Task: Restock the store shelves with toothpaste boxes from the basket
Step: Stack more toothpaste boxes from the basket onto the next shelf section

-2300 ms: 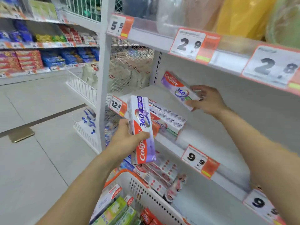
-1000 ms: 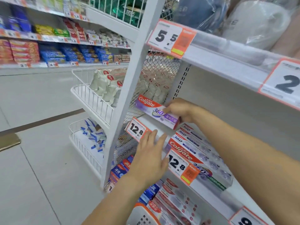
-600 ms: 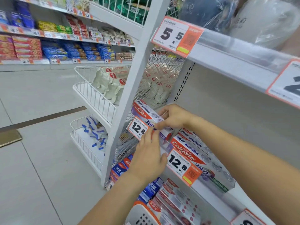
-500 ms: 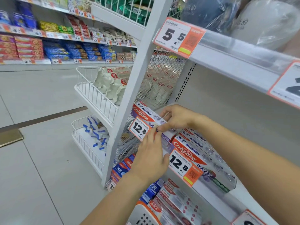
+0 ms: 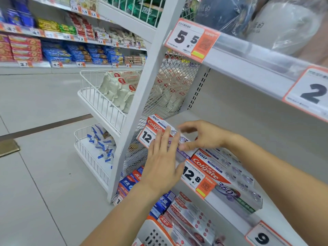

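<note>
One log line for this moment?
left hand: flat on red-white Colgate toothpaste box | right hand: fingers loose beside it | box: on white shelf

Setting: retail shop aisle. White metal shelving (image 5: pixel 248 55) carries orange-edged price tags (image 5: pixel 192 39). Packaged goods (image 5: pixel 53 50) line a far shelf across the tiled floor (image 5: pixel 35 174).

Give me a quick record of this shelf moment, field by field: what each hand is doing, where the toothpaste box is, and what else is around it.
left hand: flat, straight fingers against the front of the toothpaste box
right hand: open and loosely curved over the box's top; contact unclear
toothpaste box: lying at the left end of the shelf, behind a 12.8 price tag
neighbouring boxes: stacked to its right
basket: bottom edge of view, partly visible
</note>
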Motion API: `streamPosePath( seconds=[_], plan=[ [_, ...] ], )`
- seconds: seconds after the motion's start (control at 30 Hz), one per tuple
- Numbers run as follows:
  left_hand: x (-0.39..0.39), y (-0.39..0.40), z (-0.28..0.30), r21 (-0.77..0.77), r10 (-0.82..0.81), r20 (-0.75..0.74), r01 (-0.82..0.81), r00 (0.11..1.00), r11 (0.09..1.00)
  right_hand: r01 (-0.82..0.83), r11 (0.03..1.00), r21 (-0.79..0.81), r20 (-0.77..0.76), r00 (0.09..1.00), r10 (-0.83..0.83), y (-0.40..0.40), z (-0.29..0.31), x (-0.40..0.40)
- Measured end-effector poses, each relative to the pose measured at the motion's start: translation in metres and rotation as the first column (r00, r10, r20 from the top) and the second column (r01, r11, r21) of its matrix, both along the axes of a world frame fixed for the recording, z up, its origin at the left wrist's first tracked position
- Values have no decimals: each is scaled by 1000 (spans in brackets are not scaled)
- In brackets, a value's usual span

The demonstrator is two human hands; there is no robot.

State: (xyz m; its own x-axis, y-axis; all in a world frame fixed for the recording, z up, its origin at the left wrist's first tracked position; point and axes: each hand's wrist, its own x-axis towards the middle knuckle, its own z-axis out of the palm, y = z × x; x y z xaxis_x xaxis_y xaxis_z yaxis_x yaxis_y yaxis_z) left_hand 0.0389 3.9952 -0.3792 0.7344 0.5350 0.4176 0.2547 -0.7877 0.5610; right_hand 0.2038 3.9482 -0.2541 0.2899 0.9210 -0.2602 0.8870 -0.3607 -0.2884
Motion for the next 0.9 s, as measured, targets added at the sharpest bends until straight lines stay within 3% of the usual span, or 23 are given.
streamPosePath(
  seconds=[0.07, 0.2, 0.33, 0.5, 0.9],
  plan=[
    [3, 1, 0, 77, -27, -14, 28, 1000, 997, -30, 999, 39, 106, 994, 25, -20, 5, 2],
    [9, 2, 2, 132, -87, -38, 91, 995, 987, 41, 986, -160, 195, 981, -9, -70, 1, 20],
    [13, -7, 3, 118, -134, -50, 139, 990, 983, 69, 995, -75, 91, 994, -62, -97, -18, 24],
    [15, -16, 3, 124, -136, -54, 142, 989, 982, 76, 995, 61, 134, 987, -84, -105, -40, 21],
    [14, -23, 0, 186, -188, -68, 197, 980, 962, 49, 998, 45, 77, 996, -52, -114, -28, 33]
  ],
)
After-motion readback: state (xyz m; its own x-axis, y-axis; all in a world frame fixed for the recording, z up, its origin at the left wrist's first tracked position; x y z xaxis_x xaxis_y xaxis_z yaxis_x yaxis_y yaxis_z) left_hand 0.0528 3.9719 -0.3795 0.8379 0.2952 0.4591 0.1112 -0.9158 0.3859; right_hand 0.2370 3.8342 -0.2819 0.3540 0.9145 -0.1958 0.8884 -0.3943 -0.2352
